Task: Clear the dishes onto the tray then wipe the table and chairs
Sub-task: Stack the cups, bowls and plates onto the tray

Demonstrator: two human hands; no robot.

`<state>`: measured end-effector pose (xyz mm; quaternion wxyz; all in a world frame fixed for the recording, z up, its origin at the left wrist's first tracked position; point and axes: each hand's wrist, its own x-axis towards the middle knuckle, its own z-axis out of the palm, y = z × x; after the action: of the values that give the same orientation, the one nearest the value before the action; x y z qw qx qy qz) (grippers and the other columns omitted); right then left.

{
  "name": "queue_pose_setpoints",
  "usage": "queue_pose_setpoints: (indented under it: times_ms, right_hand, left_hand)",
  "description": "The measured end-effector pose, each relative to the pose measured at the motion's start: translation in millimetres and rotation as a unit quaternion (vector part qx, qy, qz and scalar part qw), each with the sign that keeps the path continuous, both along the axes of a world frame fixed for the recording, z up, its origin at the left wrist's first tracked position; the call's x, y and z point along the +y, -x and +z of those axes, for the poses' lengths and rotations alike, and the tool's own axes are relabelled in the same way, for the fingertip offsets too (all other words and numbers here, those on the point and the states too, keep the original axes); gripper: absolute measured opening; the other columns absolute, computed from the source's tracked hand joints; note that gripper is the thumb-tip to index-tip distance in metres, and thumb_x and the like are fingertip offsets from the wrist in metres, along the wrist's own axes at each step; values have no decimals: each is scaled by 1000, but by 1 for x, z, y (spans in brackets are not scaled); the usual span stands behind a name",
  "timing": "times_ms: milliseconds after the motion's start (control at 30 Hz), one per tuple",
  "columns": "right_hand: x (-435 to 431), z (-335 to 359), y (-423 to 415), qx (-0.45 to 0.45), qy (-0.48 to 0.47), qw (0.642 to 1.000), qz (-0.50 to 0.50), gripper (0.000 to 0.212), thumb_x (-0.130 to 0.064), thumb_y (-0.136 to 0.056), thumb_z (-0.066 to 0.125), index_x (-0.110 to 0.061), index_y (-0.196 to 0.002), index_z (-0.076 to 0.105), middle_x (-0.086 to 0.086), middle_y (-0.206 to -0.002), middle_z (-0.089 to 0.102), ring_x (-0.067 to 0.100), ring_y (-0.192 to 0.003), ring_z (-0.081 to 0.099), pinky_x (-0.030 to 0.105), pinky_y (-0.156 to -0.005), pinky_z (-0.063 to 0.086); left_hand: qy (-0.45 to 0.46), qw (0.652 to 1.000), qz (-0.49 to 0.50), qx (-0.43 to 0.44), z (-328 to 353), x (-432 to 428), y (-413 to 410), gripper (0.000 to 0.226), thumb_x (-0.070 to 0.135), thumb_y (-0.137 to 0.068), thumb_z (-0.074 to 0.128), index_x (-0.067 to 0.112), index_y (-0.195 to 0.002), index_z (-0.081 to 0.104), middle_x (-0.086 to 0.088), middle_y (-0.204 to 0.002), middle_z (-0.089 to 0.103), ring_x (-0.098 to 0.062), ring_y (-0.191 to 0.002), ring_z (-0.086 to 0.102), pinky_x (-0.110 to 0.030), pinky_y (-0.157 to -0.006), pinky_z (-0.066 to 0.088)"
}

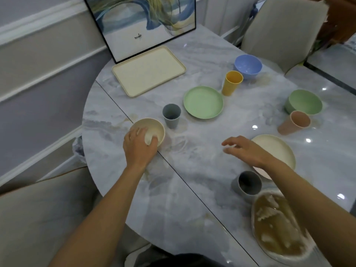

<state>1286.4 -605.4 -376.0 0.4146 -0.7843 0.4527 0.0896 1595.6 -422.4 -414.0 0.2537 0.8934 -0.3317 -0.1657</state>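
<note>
My left hand (pixel 137 146) grips the near rim of a cream bowl (pixel 152 128) at the table's left edge, thumb inside. My right hand (pixel 244 149) hovers open over the marble table (pixel 192 170), just left of a cream plate (pixel 277 149) stacked on a pink one. The cream tray (pixel 148 71) lies empty at the back. Between them stand a grey cup (pixel 171 115), a green plate (pixel 203 102), a yellow cup (pixel 231 82) and a blue bowl (pixel 248 66). To the right are a green bowl (pixel 305 102) and a pink cup (pixel 294 122).
A second grey cup (pixel 247 183) stands under my right forearm, next to a brown and white cloth (pixel 277 226). A framed picture (pixel 142 22) leans behind the tray. Beige chairs stand at the back right (pixel 279 29) and near left (pixel 38 212).
</note>
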Motion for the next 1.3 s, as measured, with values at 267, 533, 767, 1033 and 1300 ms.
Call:
queue_pose_setpoints:
  times_ms: [267,533,767,1033,1300]
  right_hand:
    - [33,-14,79,119,70,983,122,101,-73,-67,79,-47,-151,30,-6,-145,39,20,-129,43,41,-103,49]
    - [48,-40,89,138,148,965,168,91,-47,-76,82,-44,-149,27,-6,-144,38,21,-120,48,36,-86,55]
    - [29,-37,60,58,194,966,158,69,-41,-78,78,-37,-137,43,-5,-131,43,23,-108,51,37,-73,56]
    - [-17,-10,-36,-70,200,970,124,68,-38,-79,79,-33,-139,48,-2,-135,49,27,-113,54,45,-86,56]
    - [-44,7,-138,-190,233,950,87,71,-31,-79,81,-30,-141,47,-2,-138,48,21,-118,51,43,-88,58]
  left_hand:
    - [-48,996,-60,-35,-14,-16,60,58,50,-95,48,19,-142,60,-11,-153,51,-36,-143,38,-51,-121,28]
    - [-99,984,-124,-78,-23,-17,83,56,43,-98,58,25,-150,50,-7,-163,39,-33,-154,23,-58,-126,11]
    - [-81,987,-107,-92,-20,-17,63,64,48,-96,63,25,-153,45,-7,-166,32,-34,-155,20,-60,-125,12]
    - [-143,984,-79,-76,-17,-24,0,116,77,-71,76,36,-163,18,-9,-172,5,-36,-158,4,-64,-125,5]
    - [-201,975,-91,2,-20,-50,-40,152,86,-50,81,45,-161,-14,-1,-171,-26,-37,-158,-18,-70,-122,2]
